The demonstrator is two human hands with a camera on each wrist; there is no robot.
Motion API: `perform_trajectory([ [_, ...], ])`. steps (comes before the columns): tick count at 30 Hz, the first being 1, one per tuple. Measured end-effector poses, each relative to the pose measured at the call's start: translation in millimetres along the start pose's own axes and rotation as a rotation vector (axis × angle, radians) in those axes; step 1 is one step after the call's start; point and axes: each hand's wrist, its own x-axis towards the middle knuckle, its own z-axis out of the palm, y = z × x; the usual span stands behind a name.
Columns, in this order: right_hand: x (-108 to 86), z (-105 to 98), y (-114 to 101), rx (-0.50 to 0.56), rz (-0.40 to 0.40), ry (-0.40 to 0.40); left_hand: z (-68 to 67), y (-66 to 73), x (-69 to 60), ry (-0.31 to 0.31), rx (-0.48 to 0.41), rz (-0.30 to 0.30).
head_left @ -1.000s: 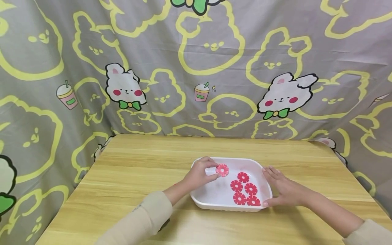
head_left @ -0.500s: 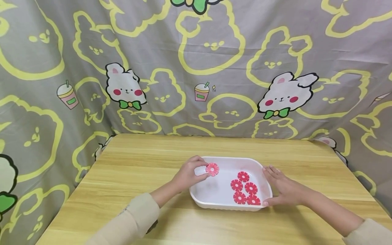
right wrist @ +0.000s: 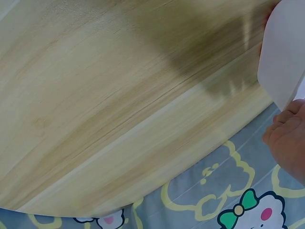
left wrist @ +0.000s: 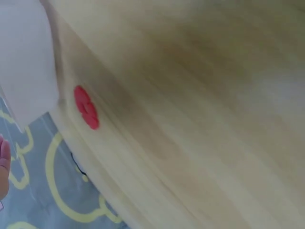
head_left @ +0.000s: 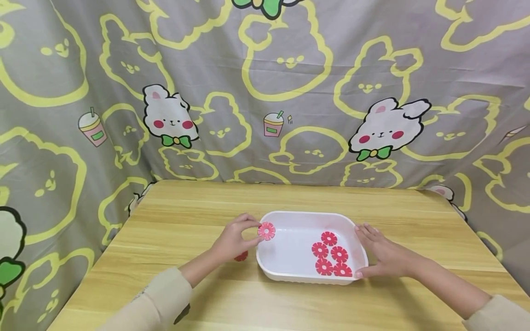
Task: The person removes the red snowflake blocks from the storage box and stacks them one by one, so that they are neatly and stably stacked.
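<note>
Noting from beside the surface [head_left: 248, 303]: the left hand [head_left: 233, 241] is narrow, thumb and fingertips pinching the edge of one pink flower-shaped disc [head_left: 271, 232]. The disc is at the left end of the white tub [head_left: 306, 278]; whether it hangs inside the rim or just above it, I cannot tell. The right hand [head_left: 383, 255] is spread wide, thumb and fingers apart against the tub's right end. Inside lie five red discs [head_left: 334, 254], bunched toward that end. Outside, near the tub's left end, a red piece [head_left: 241, 257] lies on the surface, partly hidden by the left hand; could be more than one together, unclear.

Risks, as judged:
(1) Slip. Only the disc's edge is held, so a loose pinch or a knock on the tub wall could flick it away.
(2) Tub shift. Should the right hand ease off, a bump from the left one could slide or twist the tub.
(3) Clutter. The red piece is near the left hand; a low wrist could brush it aside.
(4) Overlap. The bunched discs sit close, so a jolt could ride one over another
</note>
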Motion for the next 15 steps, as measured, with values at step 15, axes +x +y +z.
perform_trajectory([
  [15, -0.5, 2.7, 2.0, 0.015, 0.005, 0.011, -15.2, -27.3, -40.4, 0.117, 0.029, -0.111],
])
